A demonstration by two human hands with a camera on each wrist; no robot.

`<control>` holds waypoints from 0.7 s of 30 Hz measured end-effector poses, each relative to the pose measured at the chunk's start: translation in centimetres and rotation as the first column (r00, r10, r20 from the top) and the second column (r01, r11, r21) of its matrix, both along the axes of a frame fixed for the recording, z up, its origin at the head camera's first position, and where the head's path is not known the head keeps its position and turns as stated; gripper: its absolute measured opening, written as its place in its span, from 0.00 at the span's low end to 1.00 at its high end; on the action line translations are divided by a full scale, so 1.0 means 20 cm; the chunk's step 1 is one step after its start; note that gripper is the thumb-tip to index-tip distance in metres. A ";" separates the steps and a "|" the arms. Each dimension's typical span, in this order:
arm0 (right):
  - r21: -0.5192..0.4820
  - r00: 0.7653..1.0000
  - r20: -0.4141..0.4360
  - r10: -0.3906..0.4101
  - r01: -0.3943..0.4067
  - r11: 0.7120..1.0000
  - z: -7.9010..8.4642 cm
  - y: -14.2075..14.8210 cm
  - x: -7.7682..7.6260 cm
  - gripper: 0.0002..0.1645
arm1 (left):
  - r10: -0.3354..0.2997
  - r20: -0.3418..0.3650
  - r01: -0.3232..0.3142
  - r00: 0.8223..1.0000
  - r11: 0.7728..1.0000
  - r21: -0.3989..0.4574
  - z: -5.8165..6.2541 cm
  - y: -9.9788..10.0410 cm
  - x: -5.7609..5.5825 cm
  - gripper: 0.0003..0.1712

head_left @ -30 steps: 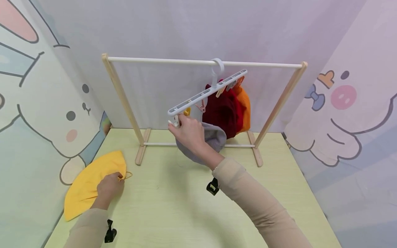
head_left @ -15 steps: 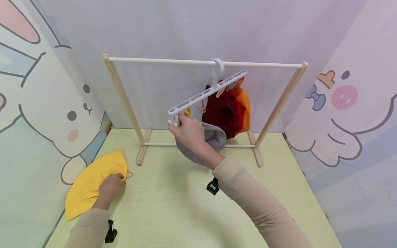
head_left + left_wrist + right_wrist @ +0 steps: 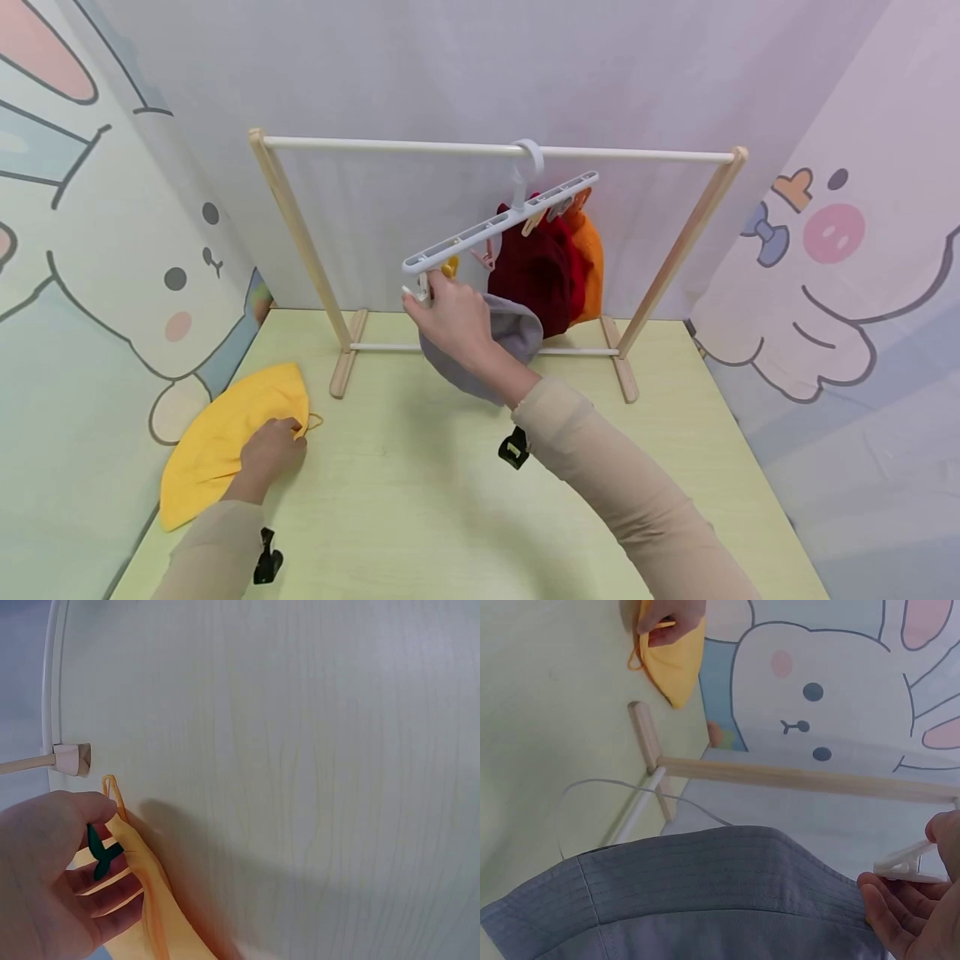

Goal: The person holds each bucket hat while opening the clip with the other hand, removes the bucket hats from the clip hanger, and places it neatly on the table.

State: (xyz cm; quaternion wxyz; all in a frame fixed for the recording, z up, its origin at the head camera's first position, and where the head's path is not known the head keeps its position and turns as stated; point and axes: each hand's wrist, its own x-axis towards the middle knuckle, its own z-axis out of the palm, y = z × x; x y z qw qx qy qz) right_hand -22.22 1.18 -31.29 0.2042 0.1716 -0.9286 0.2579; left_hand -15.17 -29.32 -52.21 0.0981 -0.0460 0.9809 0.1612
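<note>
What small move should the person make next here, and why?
Probably raise the yellow hat towards the white clip: the left hand grips the hat's edge down at the table, while the right hand pinches that clip, where no cloth shows.

A pale green table (image 3: 420, 517) with faint wood grain forms the base. A plain lilac-grey backdrop (image 3: 390, 75) stands behind it. The left panel (image 3: 45, 417) bears a rabbit print (image 3: 127, 267); the right panel (image 3: 862, 492) bears a white cartoon figure (image 3: 885, 283) with a pink oval (image 3: 833, 233).
</note>
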 end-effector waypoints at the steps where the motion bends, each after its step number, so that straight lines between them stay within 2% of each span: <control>1: 0.000 1.000 0.002 0.001 -0.001 1.000 0.00 0.00 0.00 0.17 | -0.001 0.006 0.001 1.000 1.000 0.000 0.00 0.00 0.00 0.20; 12: 0.008 1.000 -0.001 -0.001 0.001 1.000 0.02 -0.02 0.00 0.17 | -0.002 0.011 0.002 1.000 1.000 0.009 0.05 0.00 0.01 0.21; 21: 0.004 1.000 0.027 -0.016 0.015 1.000 0.03 -0.03 0.01 0.20 | 0.017 -0.010 -0.017 1.000 0.999 0.029 0.03 -0.01 0.00 0.23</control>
